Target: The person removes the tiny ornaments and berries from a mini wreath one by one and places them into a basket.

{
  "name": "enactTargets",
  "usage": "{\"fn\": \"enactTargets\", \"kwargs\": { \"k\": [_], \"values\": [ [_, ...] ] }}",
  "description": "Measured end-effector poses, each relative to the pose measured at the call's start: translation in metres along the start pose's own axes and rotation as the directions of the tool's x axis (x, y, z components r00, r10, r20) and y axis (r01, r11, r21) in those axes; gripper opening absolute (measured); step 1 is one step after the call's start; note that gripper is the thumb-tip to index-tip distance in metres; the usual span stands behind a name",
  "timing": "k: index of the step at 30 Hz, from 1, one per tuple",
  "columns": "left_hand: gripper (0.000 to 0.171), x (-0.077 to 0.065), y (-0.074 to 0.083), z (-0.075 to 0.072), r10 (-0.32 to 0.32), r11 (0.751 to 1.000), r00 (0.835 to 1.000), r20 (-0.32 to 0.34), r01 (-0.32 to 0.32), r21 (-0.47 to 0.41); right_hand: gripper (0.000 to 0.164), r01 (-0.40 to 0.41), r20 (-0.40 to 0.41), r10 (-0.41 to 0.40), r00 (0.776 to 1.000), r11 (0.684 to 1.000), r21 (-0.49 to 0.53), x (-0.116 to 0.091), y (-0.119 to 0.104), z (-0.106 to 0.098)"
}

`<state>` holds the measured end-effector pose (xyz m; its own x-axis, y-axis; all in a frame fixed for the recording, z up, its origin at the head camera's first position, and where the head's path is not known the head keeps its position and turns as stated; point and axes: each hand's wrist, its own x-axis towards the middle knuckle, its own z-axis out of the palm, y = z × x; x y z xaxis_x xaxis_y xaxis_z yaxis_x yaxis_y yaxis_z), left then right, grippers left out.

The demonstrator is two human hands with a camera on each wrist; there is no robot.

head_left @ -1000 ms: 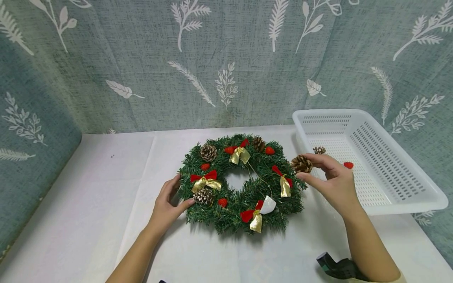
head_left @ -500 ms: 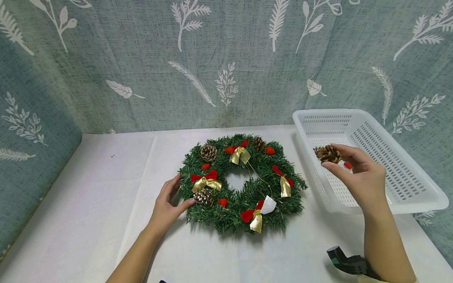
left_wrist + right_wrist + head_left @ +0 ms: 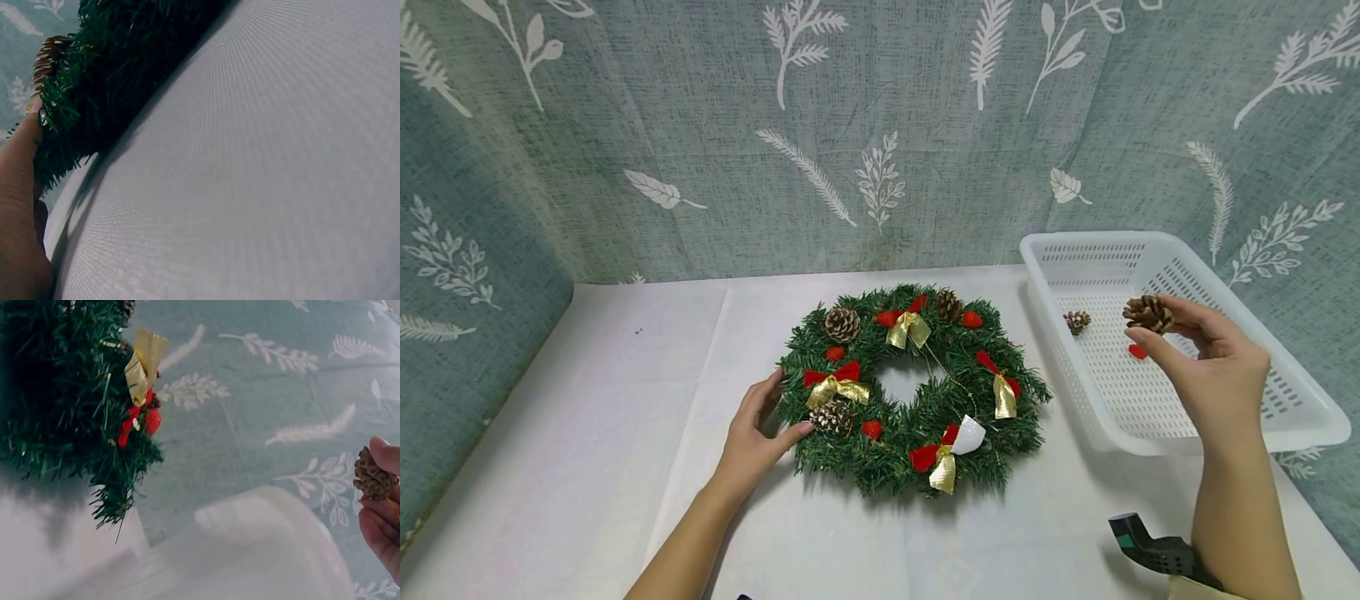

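A green Christmas wreath (image 3: 883,467) lies on the white-covered table, bearing red-and-gold bows (image 3: 838,386), pine cones (image 3: 842,324) and red berries (image 3: 872,429). At its left edge, my left hand (image 3: 756,437) grips it, thumb on top beside a frosted pine cone (image 3: 831,416); the fingers are partly hidden. Over the basket, my right hand (image 3: 1221,358) pinches a brown pine cone (image 3: 1148,314) between thumb and fingers. The right wrist view shows that pine cone (image 3: 374,475) at the right edge, with a gold-coloured strand below it.
To the right of the wreath stands a white perforated plastic basket (image 3: 1150,442). Inside are a small pine cone (image 3: 1077,322) and a red berry (image 3: 1137,352). A green leaf-patterned cloth (image 3: 700,150) hangs behind and at the sides of the table (image 3: 587,433).
My right hand has carried the pine cone from the wreath's right edge rightward over the basket. The left hand and wreath have stayed in place.
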<state>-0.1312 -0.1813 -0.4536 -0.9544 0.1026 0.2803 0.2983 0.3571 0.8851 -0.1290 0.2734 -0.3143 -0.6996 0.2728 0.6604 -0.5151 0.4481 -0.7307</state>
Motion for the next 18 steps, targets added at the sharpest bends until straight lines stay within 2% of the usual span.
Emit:
{"fn": "enactTargets", "kwargs": {
  "k": [4, 8, 18],
  "values": [
    [0.081, 0.000, 0.001, 0.000, -0.005, 1.000, 1.000, -0.001, 0.005, 0.006, 0.041, -0.053, -0.027, 0.049, 0.998, 0.987, -0.154, 0.001, 0.003, -0.003],
    [0.081, -0.001, 0.000, 0.000, -0.005, 1.000, 1.000, -0.005, 0.005, 0.007, 0.042, -0.140, -0.048, 0.132, 0.990, 0.963, -0.229, 0.004, 0.010, -0.006],
    [0.083, 0.000, -0.001, 0.001, 0.010, 1.000, 1.000, -0.006, -0.010, -0.005, 0.043, -0.349, -0.067, 0.344, 0.937, 0.896, -0.275, 0.008, 0.030, -0.012]
  ]
}}
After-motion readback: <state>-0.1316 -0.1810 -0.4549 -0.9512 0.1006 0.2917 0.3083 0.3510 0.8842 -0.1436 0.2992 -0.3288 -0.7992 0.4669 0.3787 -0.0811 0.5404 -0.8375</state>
